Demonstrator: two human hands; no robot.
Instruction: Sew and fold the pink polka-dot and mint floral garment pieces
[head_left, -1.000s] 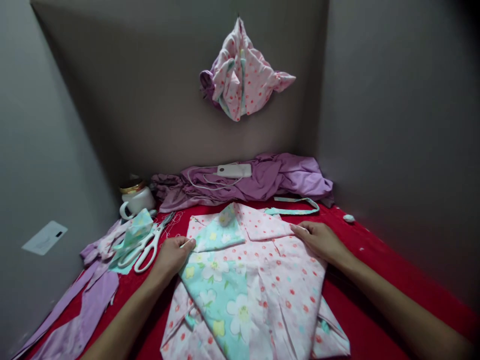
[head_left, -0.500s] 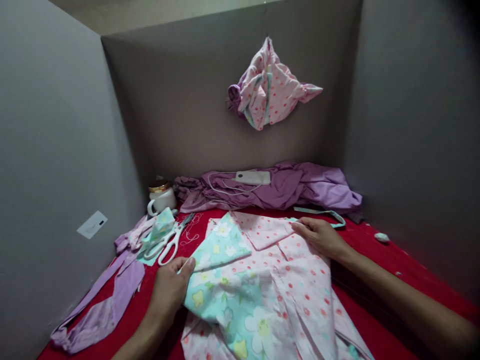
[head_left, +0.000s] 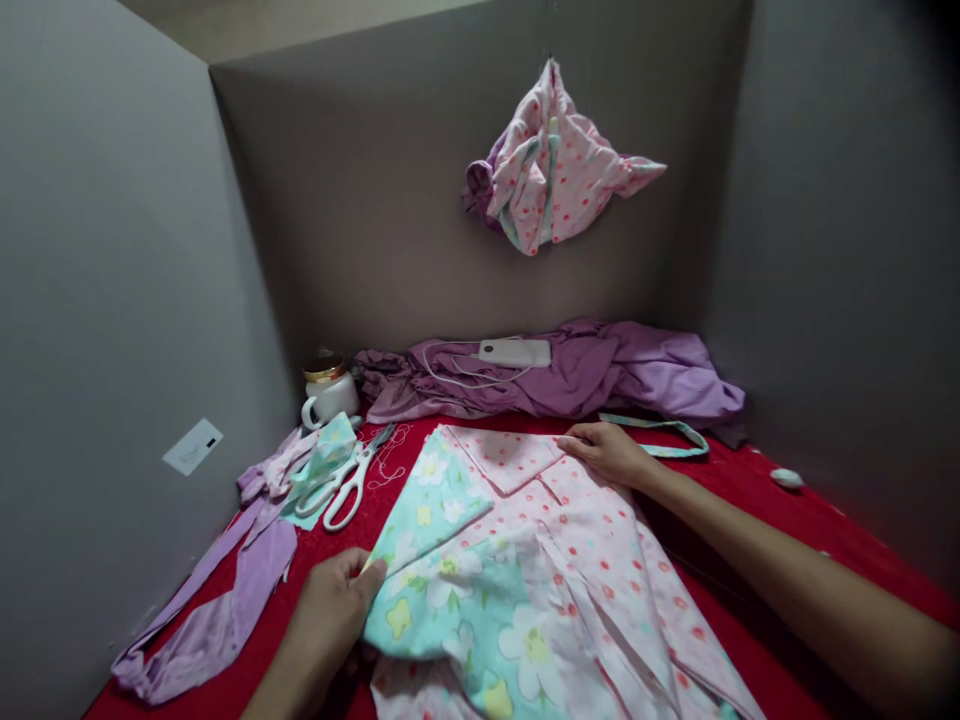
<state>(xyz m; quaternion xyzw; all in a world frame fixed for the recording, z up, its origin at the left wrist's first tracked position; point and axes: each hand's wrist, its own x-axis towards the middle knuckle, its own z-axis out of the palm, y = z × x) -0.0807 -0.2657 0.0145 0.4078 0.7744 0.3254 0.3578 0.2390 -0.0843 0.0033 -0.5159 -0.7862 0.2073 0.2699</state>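
Patterned cloth (head_left: 517,560) lies on the red surface, partly pink with red dots and partly aqua with white and yellow flowers. Its far edge has folded corners. My left hand (head_left: 330,610) pinches the aqua part at the left edge, thumb on top. At the far right corner of the pink part, my right hand (head_left: 607,452) holds the edge between thumb and fingers. White-handled scissors (head_left: 349,490) lie left of the cloth, beside loose thread and aqua scraps (head_left: 330,450).
A white mug (head_left: 330,395), a purple cloth bundle (head_left: 592,370) and a white phone (head_left: 516,352) with a cable are at the back. Pink dotted fabric (head_left: 570,170) hangs on the grey back wall. Purple strips (head_left: 217,630) lie left, an aqua strip (head_left: 679,450) right.
The cloth's far corners have shifted left. My left hand is slightly lower and my right hand has moved left and up, both still pinching. The background has shifted slightly right in view.
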